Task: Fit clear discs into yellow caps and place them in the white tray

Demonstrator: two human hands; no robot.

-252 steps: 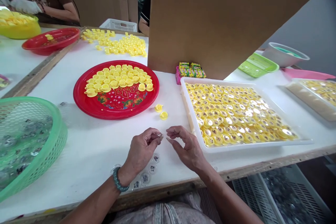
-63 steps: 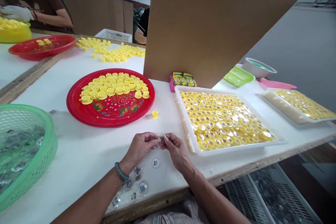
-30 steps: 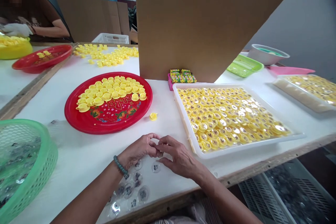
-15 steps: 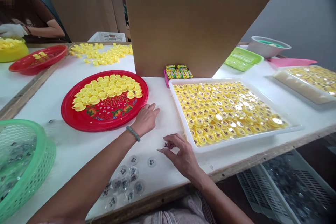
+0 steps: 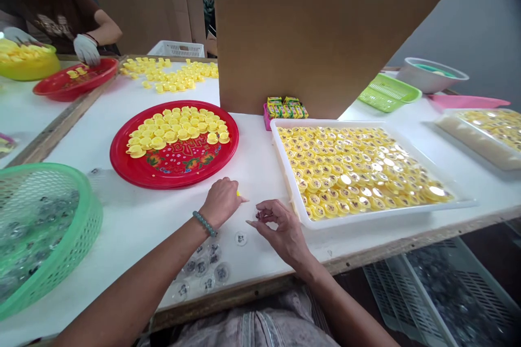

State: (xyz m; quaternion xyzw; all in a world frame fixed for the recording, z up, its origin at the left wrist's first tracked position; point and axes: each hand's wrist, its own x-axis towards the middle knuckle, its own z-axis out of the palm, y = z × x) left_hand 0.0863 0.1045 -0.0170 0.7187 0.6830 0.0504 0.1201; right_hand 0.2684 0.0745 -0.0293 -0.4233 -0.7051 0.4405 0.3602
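My left hand (image 5: 222, 201) is closed over a small yellow piece (image 5: 238, 193), of which only a sliver shows between the fingers. Close by, my right hand (image 5: 281, 227) pinches a small clear disc with a dark print (image 5: 259, 216), mostly hidden by the fingertips. Several clear printed discs (image 5: 222, 272) lie on the white table below my left wrist, with a single disc (image 5: 240, 238) apart from them. Behind my left hand, a round red tray (image 5: 175, 178) bears yellow hat-shaped pieces (image 5: 179, 126). Right of my right hand, a white tray (image 5: 331, 222) holds rows of yellow pieces topped with printed discs.
A green basket (image 5: 87, 211) of clear discs stands at the left. A cardboard panel (image 5: 317, 32) rises behind small yellow-green packets (image 5: 287, 110). At the far left, a co-worker's gloved hand (image 5: 87, 50) is over another red tray (image 5: 44, 90). A crate (image 5: 431, 303) sits below the table edge.
My left hand has moved from the red tray's edge towards my right hand, and yellow now shows in its fingers. The co-worker's gloved hand has come over the far red tray.
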